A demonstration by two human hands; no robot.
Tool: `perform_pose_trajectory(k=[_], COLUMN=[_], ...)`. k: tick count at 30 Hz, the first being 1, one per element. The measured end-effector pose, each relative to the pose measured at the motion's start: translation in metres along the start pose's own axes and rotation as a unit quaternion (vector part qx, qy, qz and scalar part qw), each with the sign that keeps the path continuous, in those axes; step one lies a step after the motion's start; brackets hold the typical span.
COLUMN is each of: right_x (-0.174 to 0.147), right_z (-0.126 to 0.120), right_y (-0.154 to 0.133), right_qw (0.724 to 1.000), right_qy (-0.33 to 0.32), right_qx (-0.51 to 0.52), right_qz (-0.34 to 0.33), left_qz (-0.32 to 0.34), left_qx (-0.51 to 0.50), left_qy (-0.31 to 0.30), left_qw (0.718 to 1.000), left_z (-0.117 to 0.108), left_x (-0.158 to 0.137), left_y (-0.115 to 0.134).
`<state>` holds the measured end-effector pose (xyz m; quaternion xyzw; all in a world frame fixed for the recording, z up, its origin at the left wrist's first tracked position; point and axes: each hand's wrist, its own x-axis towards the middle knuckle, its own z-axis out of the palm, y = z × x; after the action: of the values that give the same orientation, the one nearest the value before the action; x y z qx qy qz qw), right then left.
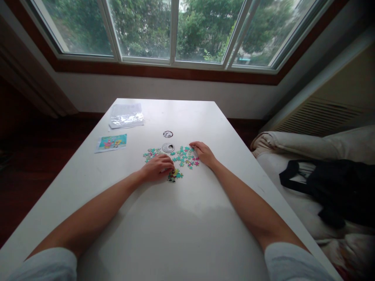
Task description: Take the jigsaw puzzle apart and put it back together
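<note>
Loose jigsaw puzzle pieces (184, 155), mostly teal with some pink and yellow, lie scattered on the white table. My left hand (159, 167) is closed, its fingers curled down at a small cluster of yellow and teal puzzle pieces (176, 174); what its fingertips hold is hidden. Behind that hand lies another group of puzzle pieces (151, 153). At the far right edge of the scatter is my right hand (203, 153), with thumb and fingers pinched together on what looks like a small puzzle piece.
Two round dark-and-white items (168, 148) lie beyond the pieces. A colourful cartoon picture card (113, 143) rests at left, with a clear plastic bag (127, 115) behind it. The white table (175, 234) faces a window. Dark clothing (342, 191) lies on a pale sofa at right.
</note>
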<state>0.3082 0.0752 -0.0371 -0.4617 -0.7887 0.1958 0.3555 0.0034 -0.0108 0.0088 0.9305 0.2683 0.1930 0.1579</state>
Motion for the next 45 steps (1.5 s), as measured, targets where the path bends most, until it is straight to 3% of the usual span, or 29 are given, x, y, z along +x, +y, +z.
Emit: perform_pose_trajectory(k=[8, 27, 35, 45], right_x=[0.0, -0.001, -0.001, -0.001], right_z=[-0.001, 0.0, -0.001, -0.002], right_y=[-0.002, -0.001, -0.002, -0.003], right_qw=[0.998, 0.999, 0.999, 0.999], right_qy=[0.042, 0.031, 0.029, 0.025], right_qx=[-0.014, -0.027, -0.033, -0.035], right_qz=[0.034, 0.014, 0.013, 0.003], left_qz=[-0.019, -0.079, -0.146, -0.207], left_qx=[-0.018, 0.037, 0.059, 0.081], left_qy=[0.005, 0.053, 0.134, 0.178], left_qw=[1.0, 0.995, 0.978, 0.959], left_z=[0.0, 0.004, 0.006, 0.005], left_x=[0.0, -0.002, -0.005, -0.008], left_y=[-0.004, -0.015, -0.028, -0.034])
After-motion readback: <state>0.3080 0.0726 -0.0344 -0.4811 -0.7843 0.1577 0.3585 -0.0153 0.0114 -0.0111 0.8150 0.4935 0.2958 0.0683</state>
